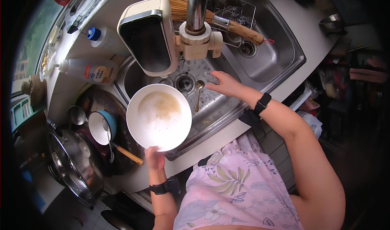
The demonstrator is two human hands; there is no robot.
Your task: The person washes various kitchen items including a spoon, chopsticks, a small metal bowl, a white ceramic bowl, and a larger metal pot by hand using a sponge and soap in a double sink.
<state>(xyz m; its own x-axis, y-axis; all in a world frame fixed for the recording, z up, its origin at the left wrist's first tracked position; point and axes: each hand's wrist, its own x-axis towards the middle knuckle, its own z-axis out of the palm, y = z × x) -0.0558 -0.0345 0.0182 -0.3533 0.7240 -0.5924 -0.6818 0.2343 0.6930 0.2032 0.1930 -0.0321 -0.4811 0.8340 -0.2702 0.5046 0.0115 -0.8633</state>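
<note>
My left hand [155, 157] grips the near rim of a white bowl [159, 117], tilted so its inside shows, with cloudy, sudsy liquid in it. The bowl is over the left edge of the steel sink basin [213, 108]. Over the basin, my right hand [224, 84] holds a small grey scrubbing pad [212, 79] between thumb and fingers. Just left of that hand, a gold-coloured spoon [197, 95] lies on the basin floor, beside the drain [184, 83]. A faucet with a white water filter [149, 37] hangs above the basin.
A whisk brush with a wooden handle [245, 31] lies across a wire rack by the right basin [274, 44]. At left are a dish soap bottle [94, 71], a blue-and-white bowl [100, 127], a ladle [77, 115] and a steel wok [82, 163]. The counter edge [225, 129] runs before me.
</note>
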